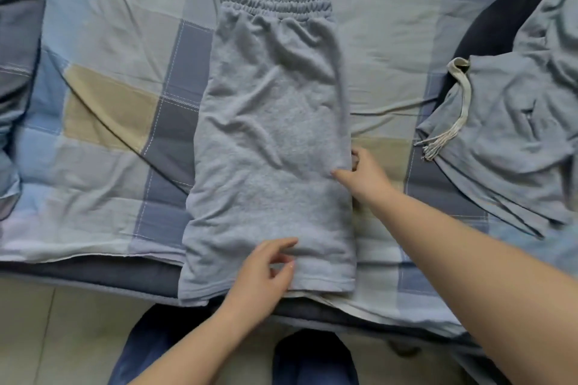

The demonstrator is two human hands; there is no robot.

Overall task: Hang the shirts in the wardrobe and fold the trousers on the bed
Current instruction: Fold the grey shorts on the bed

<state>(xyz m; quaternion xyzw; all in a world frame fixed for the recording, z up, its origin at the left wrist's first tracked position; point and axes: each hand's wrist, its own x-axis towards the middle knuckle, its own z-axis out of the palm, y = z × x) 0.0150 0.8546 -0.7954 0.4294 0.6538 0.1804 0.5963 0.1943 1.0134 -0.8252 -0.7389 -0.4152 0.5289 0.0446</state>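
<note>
Pinching the grey trousers' side edge with your right hand, your loose-fingered left hand steadies the hem for folding.

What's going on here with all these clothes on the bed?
A person is folding grey trousers on a checked bedspread. They lie folded lengthwise, waistband at the far end. The left hand rests near the hem at the bed's edge, and the right hand pinches the right side. More grey clothes, one with a drawstring, sit in a heap to the right over something dark.
</note>
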